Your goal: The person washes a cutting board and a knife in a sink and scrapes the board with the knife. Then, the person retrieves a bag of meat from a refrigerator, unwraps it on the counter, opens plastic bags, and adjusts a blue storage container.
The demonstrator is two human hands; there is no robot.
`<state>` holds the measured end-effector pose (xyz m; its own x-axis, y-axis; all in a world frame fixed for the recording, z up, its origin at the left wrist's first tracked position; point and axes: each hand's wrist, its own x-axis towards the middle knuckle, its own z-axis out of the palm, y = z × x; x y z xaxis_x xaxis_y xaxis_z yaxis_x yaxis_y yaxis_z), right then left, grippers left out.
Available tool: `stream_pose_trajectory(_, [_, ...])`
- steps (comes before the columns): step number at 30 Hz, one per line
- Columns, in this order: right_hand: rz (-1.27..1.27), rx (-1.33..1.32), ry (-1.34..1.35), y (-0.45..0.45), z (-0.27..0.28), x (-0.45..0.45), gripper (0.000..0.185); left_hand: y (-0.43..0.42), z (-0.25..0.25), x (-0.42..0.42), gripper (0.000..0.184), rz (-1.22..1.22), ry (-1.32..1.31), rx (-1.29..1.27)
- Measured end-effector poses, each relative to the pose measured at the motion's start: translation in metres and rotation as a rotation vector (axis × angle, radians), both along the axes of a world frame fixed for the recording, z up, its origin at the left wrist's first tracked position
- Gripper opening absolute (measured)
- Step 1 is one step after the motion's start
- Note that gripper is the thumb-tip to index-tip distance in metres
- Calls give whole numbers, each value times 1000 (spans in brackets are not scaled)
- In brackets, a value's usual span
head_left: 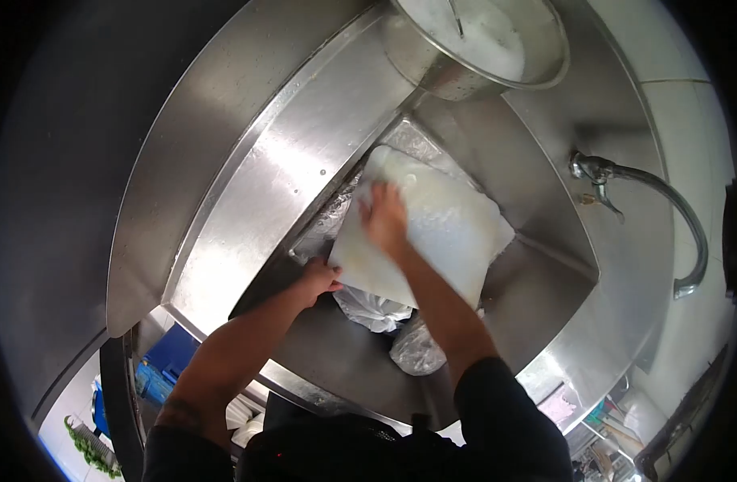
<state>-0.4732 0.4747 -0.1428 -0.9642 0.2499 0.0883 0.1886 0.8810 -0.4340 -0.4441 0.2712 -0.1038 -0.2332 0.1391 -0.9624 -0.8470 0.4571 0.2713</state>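
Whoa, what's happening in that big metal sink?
A person is handling a big white board in the sink. Their left hand holds its edge near a corner, and their right hand, a bit blurry, is on its wet top. Plastic bags show beside and partly under the board. A metal pot of foamy liquid stands at the far end.

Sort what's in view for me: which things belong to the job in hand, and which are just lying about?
In the job:
- white board, with the left hand at a corner and the right hand on top
- sink
- probably the pot of suds and tap

Apparently lying about:
- white plastic bag
- clear plastic bag
- blue container
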Motion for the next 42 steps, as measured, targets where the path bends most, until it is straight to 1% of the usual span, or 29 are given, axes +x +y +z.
stream_pose_trajectory(2, [163,-197,-186,-21,25,34,39,-4,-7,0,30,-19,-37,15])
stream_pose_trajectory(5, [136,-104,-190,14,5,-4,42,-9,1,4,28,-27,-86,7])
stream_pose_trajectory(7, [-87,-111,-344,54,-10,-52,40,-5,6,0,27,47,-117,6])
stream_pose_trajectory(9, [-136,-62,-198,84,-29,-50,42,-4,0,-7,28,23,-148,7])
stream_pose_trajectory(10, [-42,-6,-106,112,-52,-30,48,-8,0,-5,30,13,-183,-2])
stream_pose_trajectory(11, [-73,-54,-160,140,-30,1,52,-7,2,-3,27,38,-153,0])
stream_pose_trajectory(12, [-146,21,-103,174,-40,40,49,-7,3,-3,27,44,-153,6])
stream_pose_trajectory(13, [-252,99,-196,206,-29,78,45,-6,4,-4,27,53,-127,19])
stream_pose_trajectory(14, [-505,62,-250,217,-21,101,39,-4,5,-4,27,64,-100,33])
stream_pose_trajectory(15, [-508,185,-306,220,-18,108,37,-4,5,-3,27,64,-104,38])
stream_pose_trajectory(17, [-592,-20,-454,193,-10,84,34,1,2,-5,27,21,-93,-3])
stream_pose_trajectory(18, [-438,26,-520,159,-37,73,36,3,3,-4,27,4,-95,3])
stream_pose_trajectory(19, [-428,56,-479,102,-43,57,35,5,5,-3,27,23,-43,-15])
stream_pose_trajectory(21, [-245,-162,-451,-9,16,27,34,6,8,1,27,41,-1,-46])
stream_pose_trajectory(23, [-70,-221,-487,-45,42,26,28,2,14,-6,36,9,-63,30])
stream_pose_trajectory(25, [-117,-82,-496,-7,27,76,27,2,15,-10,37,-9,-70,26])
stream_pose_trajectory(26, [-271,-80,-535,30,23,112,28,4,16,-12,39,-23,-73,26])
stream_pose_trajectory(27, [-360,-36,-410,72,23,155,32,5,19,-14,37,-38,-69,10])
stream_pose_trajectory(28, [-559,-60,-499,103,56,184,37,6,19,-16,37,-35,-73,18])
stream_pose_trajectory(30, [-639,68,-706,115,68,216,41,9,19,-14,33,-49,-78,18])
stream_pose_trajectory(32, [-728,-170,-621,47,66,197,39,10,12,-10,34,-24,-52,31])
stream_pose_trajectory(34, [-433,4,-436,-42,53,162,38,9,8,-7,35,4,-31,30])
stream_pose_trajectory(35, [-437,3,-434,-49,54,155,38,8,6,-9,35,15,-38,54])
stream_pose_trajectory(37, [-209,-122,-437,-62,57,143,49,3,5,-10,35,10,-49,63])
stream_pose_trajectory(38, [-262,-69,-565,-36,52,160,47,4,3,-9,35,13,-32,65])
stream_pose_trajectory(39, [-377,-95,-528,1,53,192,42,4,1,-8,35,23,-16,70])
stream_pose_trajectory(40, [-476,-183,-355,39,54,228,36,2,-1,-9,35,27,-21,69])
stream_pose_trajectory(41, [-600,-119,-493,69,101,236,36,3,-3,-12,35,-3,-32,53])
stream_pose_trajectory(42, [-594,-112,-494,67,103,238,36,5,-3,-12,35,-32,-43,37])
